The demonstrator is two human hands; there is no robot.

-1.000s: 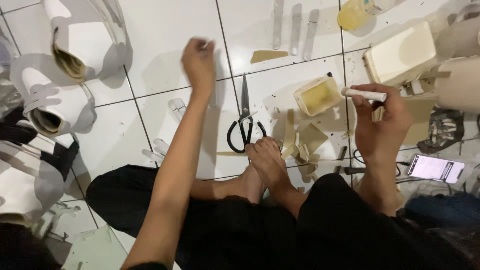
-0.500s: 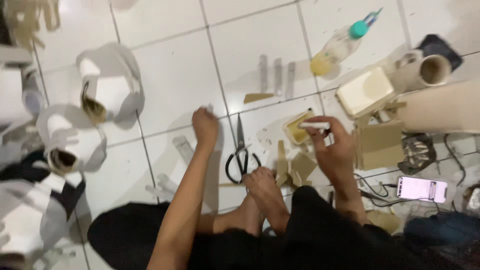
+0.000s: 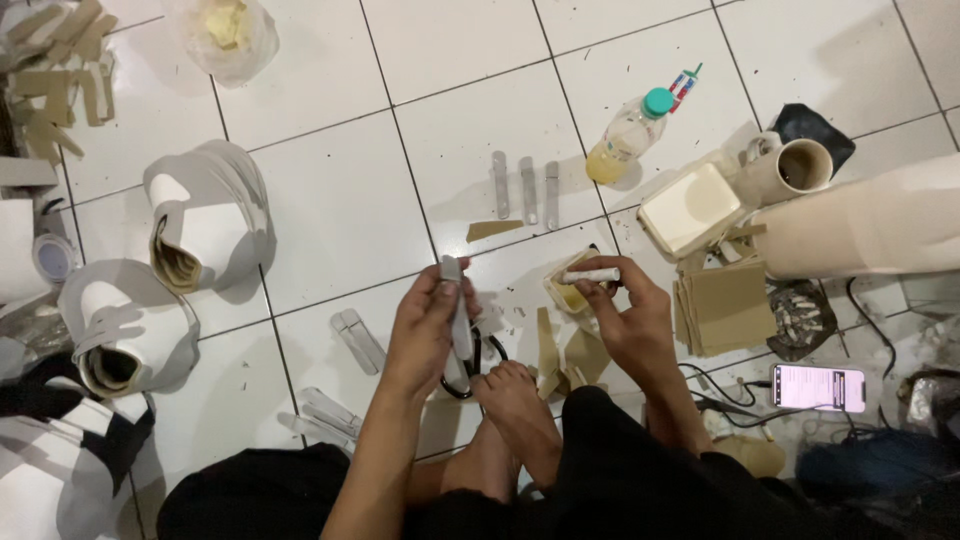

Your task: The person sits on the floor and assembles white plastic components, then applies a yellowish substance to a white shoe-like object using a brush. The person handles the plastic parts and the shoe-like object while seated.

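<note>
The scene is set on a floor [image 3: 330,210] of large glossy white tiles, divided by thin dark grout lines that run slightly aslant. Small dark specks and scraps are scattered over the tiles. Soft shadows are cast to the right of standing things, and a dull sheen is seen on the glaze.

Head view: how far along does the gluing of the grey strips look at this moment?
Early, it seems. In hand: the left hand holds one grey strip upright, while the right hand holds a white brush handle at the small glue tub. Left: three strips lie untouched on the floor tiles, and more pairs beside the knee. No finished piece is clearly identifiable.
</note>
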